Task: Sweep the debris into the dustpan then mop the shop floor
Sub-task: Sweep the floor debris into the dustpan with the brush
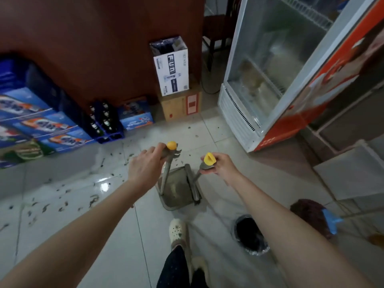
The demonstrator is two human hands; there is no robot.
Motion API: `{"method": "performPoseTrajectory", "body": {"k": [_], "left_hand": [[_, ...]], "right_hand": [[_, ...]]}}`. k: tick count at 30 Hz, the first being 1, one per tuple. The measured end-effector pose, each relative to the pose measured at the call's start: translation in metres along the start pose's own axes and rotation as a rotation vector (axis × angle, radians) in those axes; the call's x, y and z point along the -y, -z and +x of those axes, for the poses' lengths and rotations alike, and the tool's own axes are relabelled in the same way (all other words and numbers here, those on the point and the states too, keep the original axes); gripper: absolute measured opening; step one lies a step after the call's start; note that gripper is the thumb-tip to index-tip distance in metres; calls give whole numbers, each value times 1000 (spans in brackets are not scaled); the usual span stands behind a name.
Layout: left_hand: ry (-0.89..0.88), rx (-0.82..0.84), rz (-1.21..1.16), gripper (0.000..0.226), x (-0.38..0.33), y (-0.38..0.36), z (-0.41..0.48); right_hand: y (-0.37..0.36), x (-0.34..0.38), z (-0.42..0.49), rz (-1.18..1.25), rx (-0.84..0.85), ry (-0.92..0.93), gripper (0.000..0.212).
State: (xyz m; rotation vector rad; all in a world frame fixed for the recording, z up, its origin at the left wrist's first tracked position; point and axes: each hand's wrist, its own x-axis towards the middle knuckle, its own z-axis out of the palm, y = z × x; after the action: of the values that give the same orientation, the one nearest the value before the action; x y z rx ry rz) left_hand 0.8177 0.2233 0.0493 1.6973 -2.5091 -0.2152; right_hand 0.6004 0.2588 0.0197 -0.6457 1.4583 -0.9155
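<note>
Dustpan (176, 191) stands on the floor (116, 235) just below both grips. The left hand (143, 169) grasps its handle (166, 175), the right hand (220, 165) grasps the broom (194, 188). Debris (93, 198) lies left of the grips.

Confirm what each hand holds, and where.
Left hand grips the grey long-handled dustpan at its yellow-capped handle top; right hand grips the grey broom at its yellow-capped handle top.

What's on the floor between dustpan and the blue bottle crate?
Head view: scattered dark debris on pale tiles, unswept; the left hand covers part of that stretch.
</note>
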Motion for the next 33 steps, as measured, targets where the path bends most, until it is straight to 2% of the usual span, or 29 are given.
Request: {"method": "performPoseTrajectory", "body": {"k": [3,7,12,16,23,26,29,33], "left_hand": [[128,-51,-1,26,16,3,-35],[224,-81,-3,28,32,13,-83],[285,-107,49,26,60,24,-130],[330,-144,50,24,86,36,-163],[298,-173,83,28,130,25,-244],[294,-188,66,28,153,24,-278],[358,-198,45,23,176,29,-311],[445,-213,25,26,205,36,-344]], "right_hand": [[-12,-13,-19,40,87,-171,20],[-38,-22,-35,-101,204,-299,7],[-83,-34,-44,-305,223,-406,24],[-111,-62,-55,-587,234,-536,9],[-152,-136,-94,-805,343,-718,16],[-174,-167,-120,-758,267,-712,17],[-196,-193,-139,-693,110,-565,7],[-216,-214,-169,-551,72,-472,60]]}}
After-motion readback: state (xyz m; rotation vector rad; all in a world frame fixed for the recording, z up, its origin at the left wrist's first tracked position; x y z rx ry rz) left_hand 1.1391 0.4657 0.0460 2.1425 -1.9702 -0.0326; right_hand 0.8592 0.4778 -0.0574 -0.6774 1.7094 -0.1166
